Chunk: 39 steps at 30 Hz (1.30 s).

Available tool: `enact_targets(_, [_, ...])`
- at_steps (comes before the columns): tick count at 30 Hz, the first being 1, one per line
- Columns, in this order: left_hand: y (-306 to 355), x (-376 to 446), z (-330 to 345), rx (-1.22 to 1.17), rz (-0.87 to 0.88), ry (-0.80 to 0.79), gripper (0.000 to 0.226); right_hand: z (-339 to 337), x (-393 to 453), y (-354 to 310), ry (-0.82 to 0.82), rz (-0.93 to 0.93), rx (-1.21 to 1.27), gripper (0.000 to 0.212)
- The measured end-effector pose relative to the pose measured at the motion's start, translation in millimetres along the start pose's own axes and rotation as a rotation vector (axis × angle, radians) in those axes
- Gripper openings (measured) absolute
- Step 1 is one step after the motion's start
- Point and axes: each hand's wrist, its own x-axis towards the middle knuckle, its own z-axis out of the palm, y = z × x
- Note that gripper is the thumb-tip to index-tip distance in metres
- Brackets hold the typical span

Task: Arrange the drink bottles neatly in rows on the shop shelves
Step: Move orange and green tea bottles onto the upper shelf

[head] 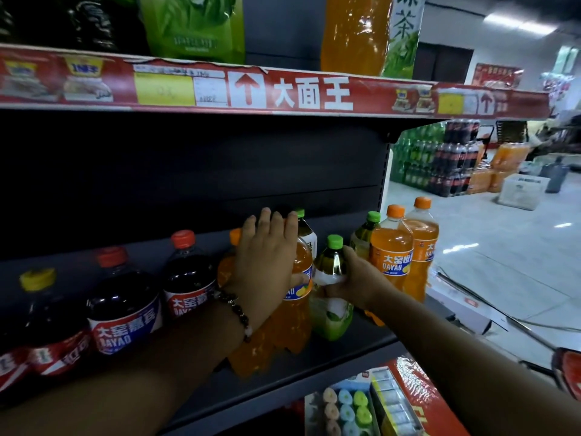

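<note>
Middle shelf [314,366], left to right: dark cola bottles [125,309], red-capped, upright in a row; left hand [264,256], fingers laid over the shoulder of an orange soda bottle [298,309], thumb wrapped round its label; right hand [355,281] clamped round a green-capped tea bottle [331,309] standing against the orange one; two Dayao orange bottles [390,256] upright at the shelf's right end.

dark shelf [355,344], probably cola bottles [125,313], orange bottles [390,256]
</note>
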Motion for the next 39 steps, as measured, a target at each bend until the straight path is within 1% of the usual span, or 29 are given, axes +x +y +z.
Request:
enact_targets(4, [1,0,-2,0.013,-0.001,-0.021,0.109,-2,-14,2,0.028,0.017,-0.014,0.084])
enact_targets(10, [4,-1,-6,0.01,-0.004,-0.044,0.109,-9,-49,0,0.064,-0.026,0.09,0.066])
enact_targets(14, [3,-4,-12,0.037,0.014,-0.048,0.11,-18,-76,-5,0.073,-0.052,0.091,0.068])
enact_targets(16, [4,-12,-14,-0.01,0.051,-0.028,0.11,-24,-89,-9,0.078,-0.031,0.144,0.069])
enact_targets(18, [8,-28,-15,-0.172,0.104,-0.044,0.109,-31,-102,-15,0.089,-0.017,0.197,0.073])
enact_targets(19, [11,-37,-16,-0.308,0.113,-0.098,0.111,-34,-108,-18,0.094,-0.018,0.215,0.074])
enact_targets(20, [15,-47,-19,-0.485,0.104,-0.188,0.114,-37,-114,-22,0.103,-0.025,0.224,0.074])
enact_targets(22, [28,-67,-28,-0.9,0.027,-0.39,0.122,-44,-124,-33,0.13,-0.063,0.223,0.069])
enact_targets(23, [35,-77,-31,-1.066,-0.015,-0.453,0.126,-48,-129,-40,0.141,-0.086,0.221,0.065])
enact_targets(24, [43,-86,-34,-1.162,-0.046,-0.467,0.13,-51,-135,-48,0.144,-0.1,0.22,0.06])
enact_targets(25, [50,-93,-33,-1.189,-0.068,-0.451,0.132,-54,-141,-56,0.141,-0.108,0.225,0.056])
enact_targets(26, [56,-99,-34,-1.197,-0.082,-0.397,0.131,-56,-146,-64,0.138,-0.113,0.23,0.055])
enact_targets(28, [61,-104,-36,-1.248,-0.126,-0.25,0.123,-59,-157,-79,0.157,-0.114,0.23,0.058])
enact_targets(29, [61,-103,-39,-1.29,-0.153,-0.206,0.12,-62,-163,-86,0.175,-0.115,0.221,0.059])
enact_targets(32, [51,-98,-53,-1.457,-0.14,-0.165,0.112,-79,-175,-104,0.239,-0.127,0.197,0.043])
enact_targets(33, [46,-96,-59,-1.5,-0.119,-0.146,0.107,-86,-178,-109,0.254,-0.119,0.229,0.042])
enact_targets(34, [41,-94,-68,-1.524,-0.104,-0.118,0.101,-94,-180,-112,0.26,-0.106,0.299,0.046])
enact_targets(36, [32,-90,-87,-1.534,-0.09,-0.074,0.095,-104,-185,-117,0.215,-0.07,0.514,0.054])
enact_targets(37, [27,-88,-97,-1.54,-0.09,-0.063,0.093,-107,-189,-121,0.158,-0.052,0.615,0.057])
enact_targets(39, [19,-84,-118,-1.565,-0.104,-0.036,0.09,-109,-198,-126,0.01,-0.031,0.727,0.058])
